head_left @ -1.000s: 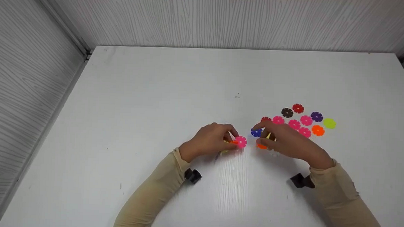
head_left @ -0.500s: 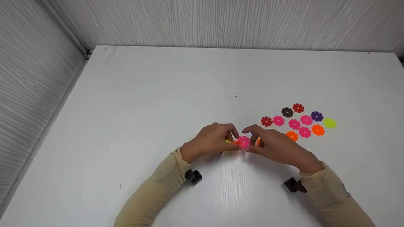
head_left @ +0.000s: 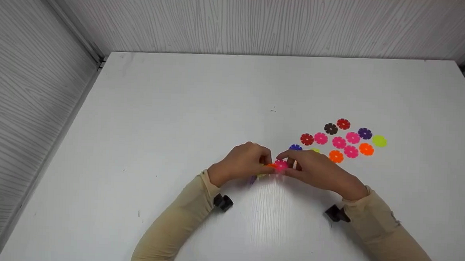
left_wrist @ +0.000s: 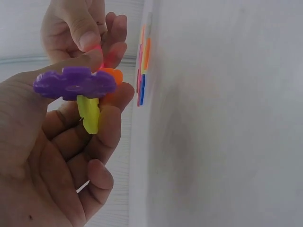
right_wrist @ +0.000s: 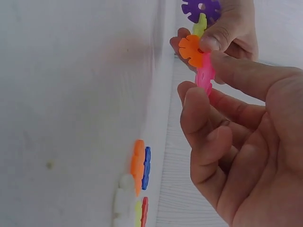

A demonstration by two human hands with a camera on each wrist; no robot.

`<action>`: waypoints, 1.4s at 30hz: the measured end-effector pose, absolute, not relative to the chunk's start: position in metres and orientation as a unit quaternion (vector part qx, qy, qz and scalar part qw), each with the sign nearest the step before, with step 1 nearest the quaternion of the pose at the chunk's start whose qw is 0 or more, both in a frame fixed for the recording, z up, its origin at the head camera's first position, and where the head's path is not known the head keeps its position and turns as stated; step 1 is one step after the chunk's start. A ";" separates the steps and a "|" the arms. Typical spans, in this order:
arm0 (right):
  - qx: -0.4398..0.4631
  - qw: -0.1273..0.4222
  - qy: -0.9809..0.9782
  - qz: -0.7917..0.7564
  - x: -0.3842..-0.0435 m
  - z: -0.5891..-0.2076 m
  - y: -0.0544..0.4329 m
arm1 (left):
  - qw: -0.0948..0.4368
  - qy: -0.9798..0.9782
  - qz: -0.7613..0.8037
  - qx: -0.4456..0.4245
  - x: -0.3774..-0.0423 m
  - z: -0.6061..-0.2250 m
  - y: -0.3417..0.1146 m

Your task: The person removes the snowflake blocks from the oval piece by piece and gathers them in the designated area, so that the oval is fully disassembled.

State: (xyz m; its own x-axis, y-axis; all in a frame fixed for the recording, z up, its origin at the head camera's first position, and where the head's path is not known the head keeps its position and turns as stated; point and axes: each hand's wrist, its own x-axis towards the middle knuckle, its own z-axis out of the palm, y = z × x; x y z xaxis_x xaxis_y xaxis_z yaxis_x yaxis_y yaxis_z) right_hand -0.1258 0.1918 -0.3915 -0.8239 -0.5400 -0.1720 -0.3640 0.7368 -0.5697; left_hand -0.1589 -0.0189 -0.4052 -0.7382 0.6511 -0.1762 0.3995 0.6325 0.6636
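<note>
My left hand (head_left: pixel 243 162) pinches an orange notched disc (right_wrist: pixel 191 50) between thumb and fingers. That disc is part of a short chain of interlocking plastic discs. A purple disc (left_wrist: pixel 75 83) forms one end, followed by a yellow disc (left_wrist: pixel 90 113) and then the orange one. At the other end a pink disc (right_wrist: pixel 205 75) joins the orange at right angles. My right hand (head_left: pixel 320 169) holds the pink disc's edge with thumb and fingertips, close against the left fingertips. The chain is raised over the white table in both wrist views.
Loose discs lie flat on the table (head_left: pixel 202 94) right of the hands: pink (head_left: pixel 338 142), dark brown (head_left: pixel 331 129), purple (head_left: pixel 365 133), yellow (head_left: pixel 379 141), orange (head_left: pixel 336 156) and red (head_left: pixel 307 139) ones. A blue disc (head_left: pixel 295 147) lies just behind the right hand.
My right hand has moved left from above the loose discs to the pink disc and now grips it. The left hand has stayed nearly in place with the chain.
</note>
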 end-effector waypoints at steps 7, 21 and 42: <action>-0.242 0.165 0.920 -0.260 -0.126 -0.390 0.193 | 0.210 0.869 0.316 0.317 -0.159 -0.404 -0.019; -0.250 0.164 0.920 -0.252 -0.125 -0.393 0.194 | 0.158 0.881 0.263 0.360 -0.155 -0.402 -0.021; -0.165 0.206 0.934 -0.243 -0.140 -0.375 0.236 | 0.142 0.912 0.224 0.314 -0.170 -0.406 -0.038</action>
